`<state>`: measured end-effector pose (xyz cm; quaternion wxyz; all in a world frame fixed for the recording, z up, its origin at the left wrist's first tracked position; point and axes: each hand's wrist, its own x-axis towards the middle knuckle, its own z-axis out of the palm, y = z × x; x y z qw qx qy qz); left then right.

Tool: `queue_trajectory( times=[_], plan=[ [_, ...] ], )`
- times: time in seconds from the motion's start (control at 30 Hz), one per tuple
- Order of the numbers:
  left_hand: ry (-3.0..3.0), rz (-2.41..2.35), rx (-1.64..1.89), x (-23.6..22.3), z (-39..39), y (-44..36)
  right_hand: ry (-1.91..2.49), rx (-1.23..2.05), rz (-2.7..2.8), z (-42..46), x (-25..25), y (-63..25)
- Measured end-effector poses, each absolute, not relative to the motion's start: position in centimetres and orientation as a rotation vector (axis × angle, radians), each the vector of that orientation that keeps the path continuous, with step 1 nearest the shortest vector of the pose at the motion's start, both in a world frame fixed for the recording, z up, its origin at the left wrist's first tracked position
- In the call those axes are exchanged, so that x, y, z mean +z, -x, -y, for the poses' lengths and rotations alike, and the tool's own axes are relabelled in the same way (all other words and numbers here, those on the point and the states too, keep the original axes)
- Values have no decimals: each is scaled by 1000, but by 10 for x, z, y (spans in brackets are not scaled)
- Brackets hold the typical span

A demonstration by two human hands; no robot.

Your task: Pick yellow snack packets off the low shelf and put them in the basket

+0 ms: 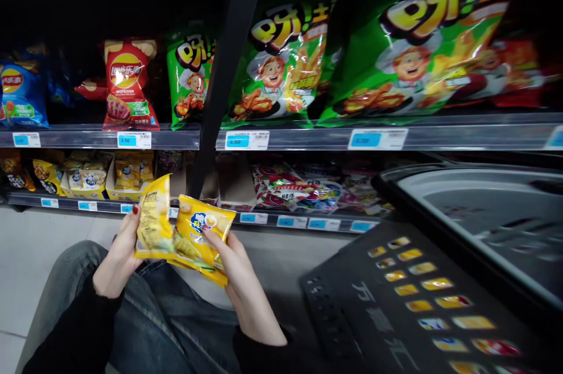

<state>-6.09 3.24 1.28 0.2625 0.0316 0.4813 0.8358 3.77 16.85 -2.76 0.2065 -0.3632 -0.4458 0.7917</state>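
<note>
My left hand (115,257) grips a yellow snack packet (153,218) by its left edge, turned so its back shows. My right hand (237,271) holds a second yellow snack packet (200,239) from below, thumb on its front. The two packets overlap in front of my knees, above my blue jeans (145,321). Both hands are closed on the packets.
A shop shelf (308,138) with price tags carries large green chip bags (281,63), a red chip bag (127,84) and a blue bag (20,92). The lower shelf holds boxes of small yellow packets (127,174). A dark plastic crate lid (417,298) lies at right.
</note>
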Motion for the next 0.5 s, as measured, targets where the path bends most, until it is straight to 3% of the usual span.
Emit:
queue_trajectory(
  times=[0.13, 0.2, 0.27, 0.37, 0.5],
  plan=[
    [-220, -2039, 2321, 14, -28, 59, 1160, 1765, 1596, -169, -21, -41],
    [-515, -2616, 2093, 13, -29, 48, 1264, 1468, 1782, -157, -17, -40],
    [-777, -2860, 1848, 9, -35, 32, 1267, 1320, 1853, -140, -15, -37],
    [-865, -2646, 1846, 0, -45, 10, 1159, 1334, 1813, -119, -22, -29],
    [-680, -2131, 1862, -9, -49, 3, 999, 1606, 1707, -119, -37, -24]
  ],
)
